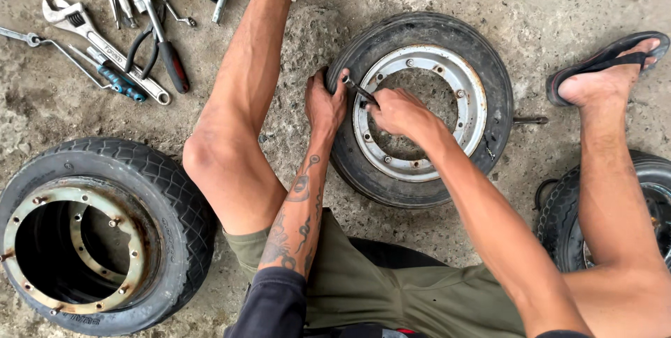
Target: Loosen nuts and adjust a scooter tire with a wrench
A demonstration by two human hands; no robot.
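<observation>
A small tyre [419, 111] on the concrete floor [293, 37] is being pressed by the flat left hand [326, 104], while a thin tool [359, 89] is being gripped in the closed right hand [397, 111] at the rim [419, 65].

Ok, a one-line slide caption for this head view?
Seated on concrete, left hand steadies a small tyre while right hand works a thin tool at its rim.

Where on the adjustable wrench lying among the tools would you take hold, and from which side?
Take the adjustable wrench by the bare middle of its long flat handle, from above, since it lies flat on the concrete floor. Its jaw end points up-left; the lower end lies among the pliers and screwdrivers, so the mid-handle is freest.
</observation>
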